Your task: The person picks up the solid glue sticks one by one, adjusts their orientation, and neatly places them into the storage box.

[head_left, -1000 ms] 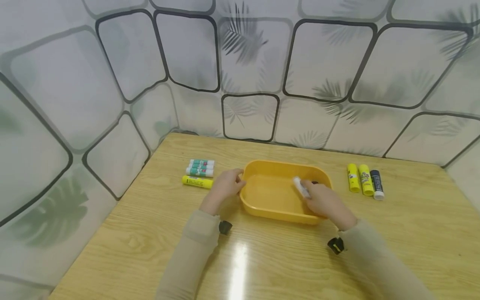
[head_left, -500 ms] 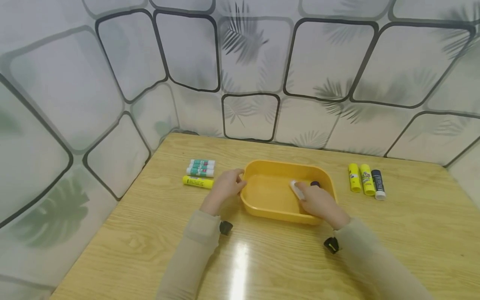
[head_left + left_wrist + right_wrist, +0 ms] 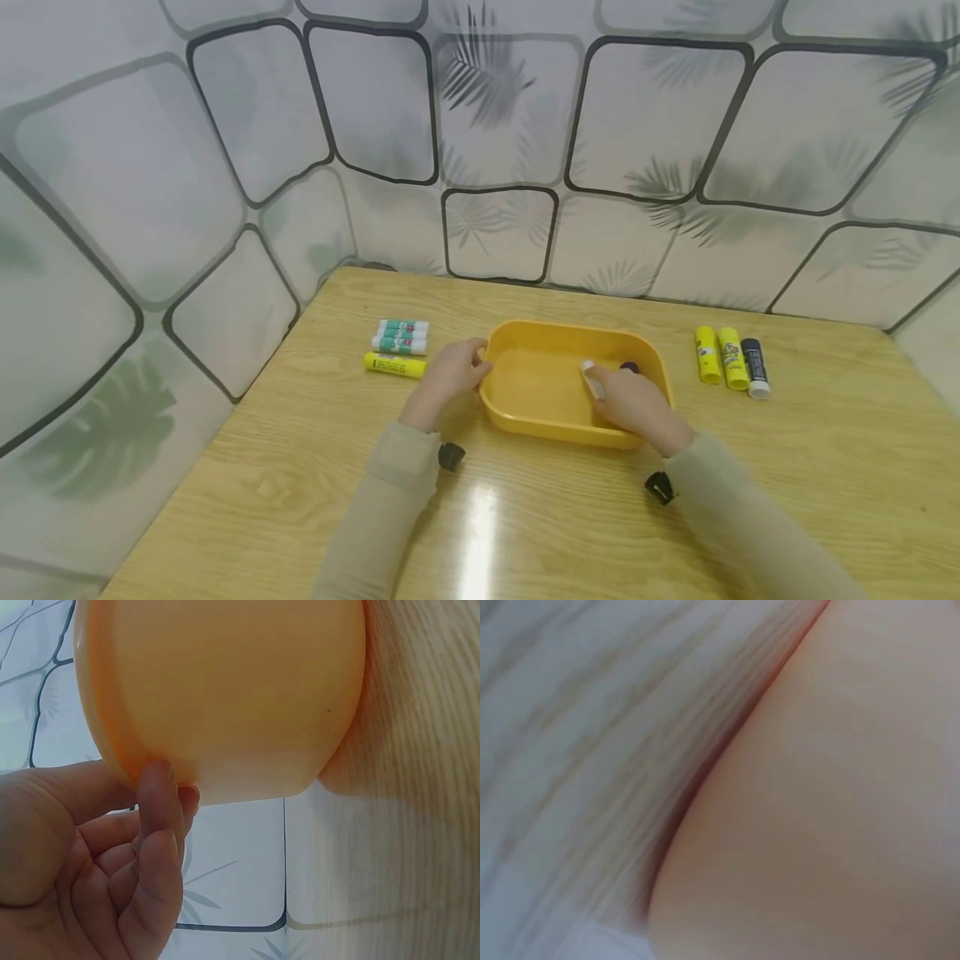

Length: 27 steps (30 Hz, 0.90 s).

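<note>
An orange-yellow plastic tray (image 3: 540, 392) stands on the wooden table. My left hand (image 3: 453, 367) pinches its left rim, thumb on one side and fingers on the other; the left wrist view shows this hand (image 3: 112, 855) against the tray's end wall (image 3: 247, 697). Inside the tray's right half, my right hand (image 3: 633, 404) holds a white glue stick (image 3: 591, 379), mostly covered by the fingers. Behind that hand a dark round end (image 3: 630, 367) of another item shows in the tray. The right wrist view has only the tray's blurred outer wall (image 3: 817, 810), no hand.
Left of the tray lie several small white-and-green tubes (image 3: 401, 336) and a yellow glue stick (image 3: 393, 365), partly behind the left hand. Two yellow glue sticks (image 3: 720, 358) and a dark one with a white end (image 3: 755, 368) lie at the right. A patterned wall covering (image 3: 498, 233) borders the table's back.
My right hand has shifted slightly left inside the tray with the white glue stick, and more of the dark round end shows. The left hand stays on the rim.
</note>
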{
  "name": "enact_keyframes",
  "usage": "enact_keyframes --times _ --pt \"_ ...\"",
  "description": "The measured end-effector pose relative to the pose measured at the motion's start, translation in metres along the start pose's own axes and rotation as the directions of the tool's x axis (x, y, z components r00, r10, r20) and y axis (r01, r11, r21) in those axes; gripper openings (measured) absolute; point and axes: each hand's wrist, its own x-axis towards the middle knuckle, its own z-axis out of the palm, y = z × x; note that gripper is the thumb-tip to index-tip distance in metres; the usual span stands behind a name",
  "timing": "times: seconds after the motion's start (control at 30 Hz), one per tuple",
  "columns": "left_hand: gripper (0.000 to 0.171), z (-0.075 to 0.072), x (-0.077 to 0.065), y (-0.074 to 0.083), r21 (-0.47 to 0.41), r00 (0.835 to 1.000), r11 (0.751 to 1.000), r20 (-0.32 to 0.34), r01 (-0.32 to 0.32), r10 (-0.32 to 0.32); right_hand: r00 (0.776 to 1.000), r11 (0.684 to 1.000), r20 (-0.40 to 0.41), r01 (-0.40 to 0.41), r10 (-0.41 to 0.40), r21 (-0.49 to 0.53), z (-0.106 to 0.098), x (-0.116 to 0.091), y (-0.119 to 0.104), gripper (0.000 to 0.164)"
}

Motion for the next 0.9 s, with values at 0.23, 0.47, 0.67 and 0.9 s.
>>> enact_keyframes --times 0.23,0.47,0.67,0.9 --pt "0.045 0.0014 0.0 -0.0003 -0.002 1.0 1.0 0.008 -0.002 0.002 0.997 0.999 -0.076 0.0 -0.003 -0.038 0.0005 -0.0036 -0.0047 0.037" --pt "0.045 0.0003 -0.0001 -0.0005 -0.003 1.0 1.0 0.003 -0.001 0.001 0.994 0.999 -0.111 -0.017 0.012 -0.047 0.0001 -0.0035 -0.0057 0.026" --pt "0.045 -0.0005 -0.0008 -0.0003 -0.012 1.0 1.0 0.0 0.005 -0.005 0.994 0.996 -0.095 -0.056 0.049 -0.07 0.0019 -0.0009 -0.0044 0.019" --pt "0.045 -0.0018 -0.0008 0.0008 -0.004 1.0 1.0 0.001 0.009 -0.009 0.989 0.993 -0.139 -0.064 0.05 -0.098 0.002 -0.0024 -0.0021 0.018"
